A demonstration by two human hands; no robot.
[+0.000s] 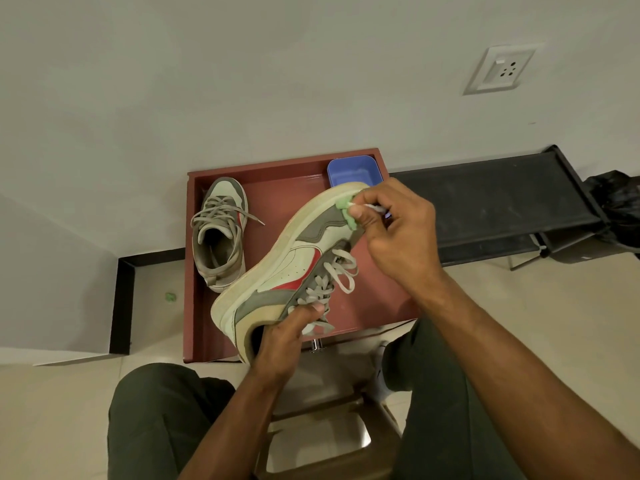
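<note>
Knees in dark trousers (156, 410) frame a brown stool (322, 434) at 6 o'clock, and both forearms reach up from there. Held in the air at the centre is a cream, grey and red sneaker (294, 258), tilted on its side with the toe towards 1 o'clock and the sole facing 10 o'clock. The left hand (284, 337) has its grip curled round the heel collar, thumb by the laces. The right hand (398, 233) has its grip pinched on a green wad (346, 211), cloth or sponge I cannot tell, pressed against the toe cap; something thin and white sticks out between the fingers. Under the shoe lies a red-brown tray (277, 181) on the floor. The matching second sneaker (220, 237) stands upright in its 9 o'clock part, and a blue tub (353, 169) sits in the 1 o'clock corner. A black rack (485, 195) lies at 3 o'clock of the tray, a wall socket (502, 69) above it.
</note>
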